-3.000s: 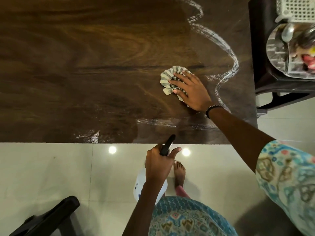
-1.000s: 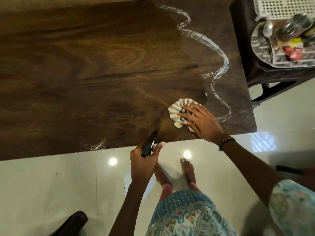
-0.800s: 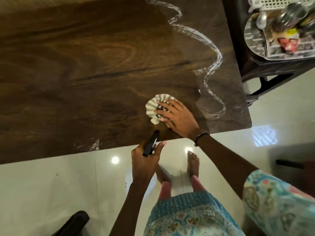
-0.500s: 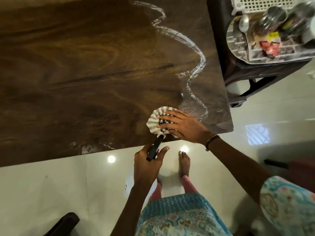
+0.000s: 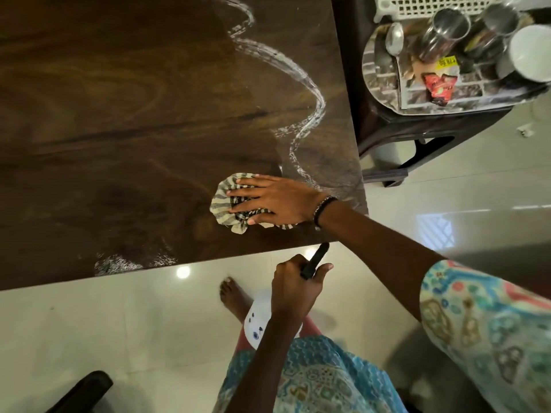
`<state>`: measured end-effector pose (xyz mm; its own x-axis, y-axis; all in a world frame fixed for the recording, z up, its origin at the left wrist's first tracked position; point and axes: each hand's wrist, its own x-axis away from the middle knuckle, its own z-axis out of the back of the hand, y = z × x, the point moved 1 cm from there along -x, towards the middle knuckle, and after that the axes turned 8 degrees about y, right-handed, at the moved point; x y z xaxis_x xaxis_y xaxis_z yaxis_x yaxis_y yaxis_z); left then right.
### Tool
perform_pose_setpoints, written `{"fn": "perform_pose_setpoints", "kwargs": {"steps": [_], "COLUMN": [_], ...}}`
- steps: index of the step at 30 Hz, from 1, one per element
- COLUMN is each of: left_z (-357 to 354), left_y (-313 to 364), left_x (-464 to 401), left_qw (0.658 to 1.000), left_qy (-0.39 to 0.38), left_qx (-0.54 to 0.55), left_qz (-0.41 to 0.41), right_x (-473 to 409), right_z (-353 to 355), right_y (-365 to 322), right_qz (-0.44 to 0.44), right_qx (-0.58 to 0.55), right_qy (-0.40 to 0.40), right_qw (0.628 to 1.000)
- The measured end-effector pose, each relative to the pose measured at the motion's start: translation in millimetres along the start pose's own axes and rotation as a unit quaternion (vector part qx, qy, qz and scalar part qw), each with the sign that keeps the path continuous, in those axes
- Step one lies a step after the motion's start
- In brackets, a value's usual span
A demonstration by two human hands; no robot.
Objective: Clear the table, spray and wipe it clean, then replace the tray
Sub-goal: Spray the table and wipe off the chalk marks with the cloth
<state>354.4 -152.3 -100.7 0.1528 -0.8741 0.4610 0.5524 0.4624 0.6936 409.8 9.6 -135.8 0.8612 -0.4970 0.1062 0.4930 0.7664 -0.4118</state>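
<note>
My right hand (image 5: 277,201) lies flat, fingers spread, pressing a striped cloth (image 5: 222,201) onto the dark wooden table (image 5: 134,114) near its front right corner. A wavy white line of foam (image 5: 298,73) runs down the table's right side, and a wet patch (image 5: 119,263) sits at the front edge. My left hand (image 5: 293,290) hangs below the table edge and grips a white spray bottle (image 5: 258,320) by its black trigger head (image 5: 313,260). The shiny tray (image 5: 381,93), loaded with steel cups, a spoon and packets, rests on a dark stool to the right.
The dark stool (image 5: 396,138) stands close to the table's right edge, with a white plastic basket (image 5: 426,5) behind the tray. A black chair part (image 5: 86,389) shows at the bottom left. My bare foot (image 5: 235,299) is on the glossy white tile floor.
My right hand has slid the cloth leftward along the front edge of the table. My left hand has stayed below the edge with the bottle. The view has shifted left.
</note>
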Motion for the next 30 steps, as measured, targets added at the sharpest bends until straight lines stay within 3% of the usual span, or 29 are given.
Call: {"fn": "perform_pose_setpoints", "kwargs": {"steps": [9, 15, 19, 23, 27, 30], "left_z": [24.5, 73.4, 88.5, 90.2, 86.2, 79.9], "left_y": [-9.9, -13.5, -3.9, 0.6, 10.2, 23.9], "left_x": [-9.1, -9.6, -14.4, -25.5, -32.2, -34.9], "left_qw": [0.997, 0.983, 0.982, 0.981, 0.98, 0.98], "left_qy": [0.039, 0.123, 0.136, 0.143, 0.138, 0.13], "left_qx": [0.027, 0.13, 0.129, 0.126, 0.121, 0.12], "left_qz": [0.054, 0.047, 0.007, 0.039, 0.074, 0.095], "right_x": [0.3, 35.7, 94.2, 148.2, 122.5, 83.4], "right_z": [-5.5, -28.9, -43.6, -33.5, -19.5, -20.8], "right_y": [-4.5, -26.0, -36.1, -8.1, 7.5, -0.4], "right_qz": [-0.027, -0.083, -0.078, -0.128, -0.196, -0.173], "right_qx": [-0.042, -0.034, -0.02, -0.004, 0.007, 0.022], "right_qy": [0.03, 0.14, 0.115, 0.119, 0.145, 0.153], "right_qw": [0.998, 0.986, 0.99, 0.985, 0.97, 0.973]}}
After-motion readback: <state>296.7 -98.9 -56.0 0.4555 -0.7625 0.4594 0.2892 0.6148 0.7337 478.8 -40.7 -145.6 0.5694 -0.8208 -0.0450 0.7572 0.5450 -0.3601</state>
